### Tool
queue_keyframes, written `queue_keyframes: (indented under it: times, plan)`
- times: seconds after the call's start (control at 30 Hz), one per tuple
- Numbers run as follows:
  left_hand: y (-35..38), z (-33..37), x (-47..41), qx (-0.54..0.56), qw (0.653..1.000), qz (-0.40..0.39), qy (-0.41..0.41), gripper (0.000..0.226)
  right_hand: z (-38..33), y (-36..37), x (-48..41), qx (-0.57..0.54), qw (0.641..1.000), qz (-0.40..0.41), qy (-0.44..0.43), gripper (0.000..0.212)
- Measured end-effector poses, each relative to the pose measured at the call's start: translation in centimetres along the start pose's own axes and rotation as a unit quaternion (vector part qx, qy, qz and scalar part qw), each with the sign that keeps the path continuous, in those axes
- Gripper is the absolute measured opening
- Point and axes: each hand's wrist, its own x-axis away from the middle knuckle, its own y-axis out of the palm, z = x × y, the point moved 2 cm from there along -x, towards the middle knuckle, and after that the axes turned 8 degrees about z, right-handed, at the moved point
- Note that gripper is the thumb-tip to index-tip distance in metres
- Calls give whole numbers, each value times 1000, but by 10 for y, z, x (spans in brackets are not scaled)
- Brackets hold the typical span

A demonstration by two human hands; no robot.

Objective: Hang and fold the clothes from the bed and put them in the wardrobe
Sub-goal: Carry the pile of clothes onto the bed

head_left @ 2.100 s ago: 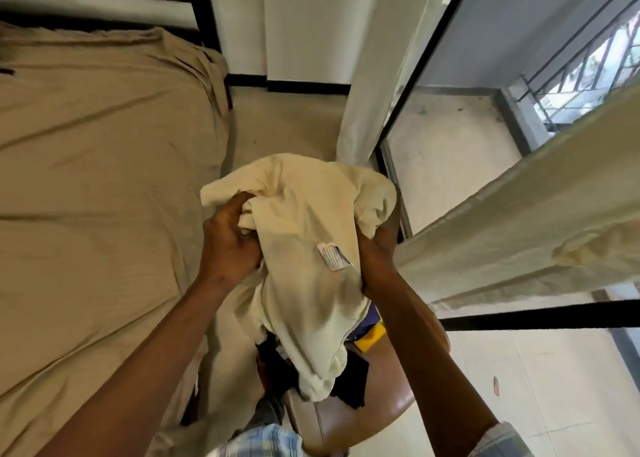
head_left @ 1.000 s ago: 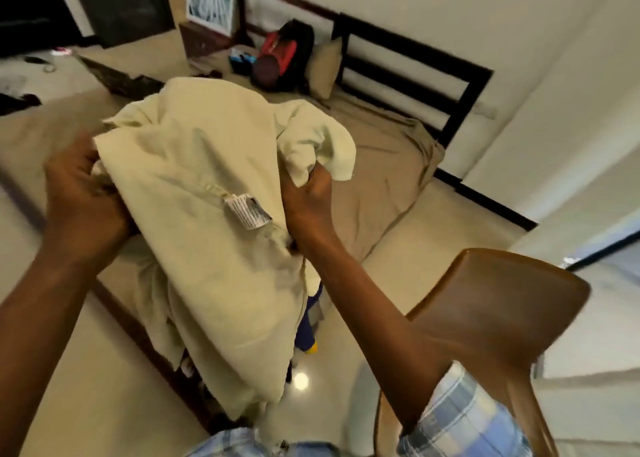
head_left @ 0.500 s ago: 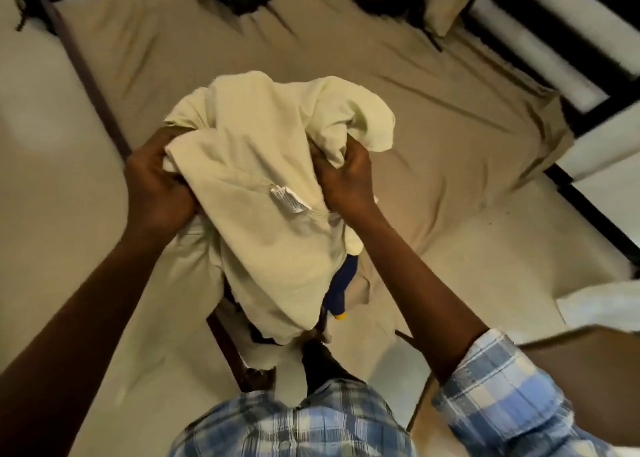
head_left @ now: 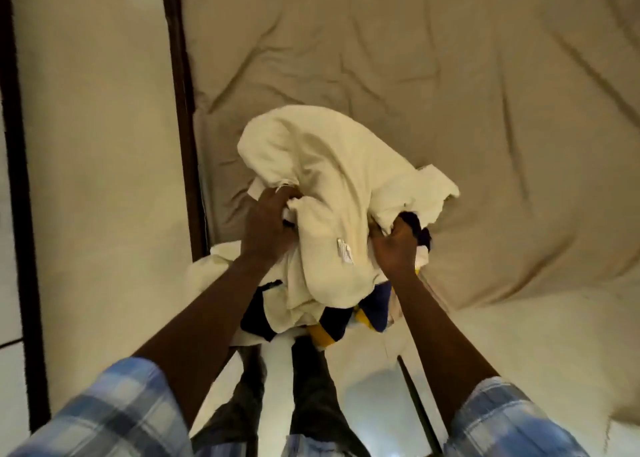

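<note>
I see the bundle of clothes (head_left: 329, 179) held above the near edge of the bed (head_left: 450, 76). The left hand (head_left: 268, 228) has its fingers curled into a fold of cream cloth, and the right hand (head_left: 394, 249) clutches cream and dark fabric together. My worry is underneath, where a navy and yellow garment (head_left: 367, 314) hangs loose and, as far as I can tell, neither hand holds it directly. A quick swing could shake it out onto the floor (head_left: 554, 346).
</note>
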Motion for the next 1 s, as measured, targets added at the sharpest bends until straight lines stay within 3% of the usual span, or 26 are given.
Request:
queue_keyframes:
  times: [0.13, 0.37, 0.53, 0.67, 0.9, 1.0]
  plan:
    - [31, -33, 26, -54, 981, -161, -98, 53, 56, 2, 6, 100, 981, -135, 96, 59]
    - [-4, -29, 52, -11, 984, -137, -109, 78, 53, -19, 21, 103, 991, -85, 28, 52]
    - [-50, -20, 83, 18, 996, -41, -81, 81, 12, -24, 52, 117, 991, -35, -52, 73]
    - [-100, -7, 122, 43, 997, 57, -40, 74, -33, -20, 102, 83, 985, -18, -149, 72]
    - [-208, -27, 238, 39, 970, 236, -49, 62, -92, 34, 223, 27, 953, -154, -261, 61]
    - [-260, -57, 317, 41, 944, 316, -80, 59, -115, 68, 299, 5, 929, -207, -305, 45]
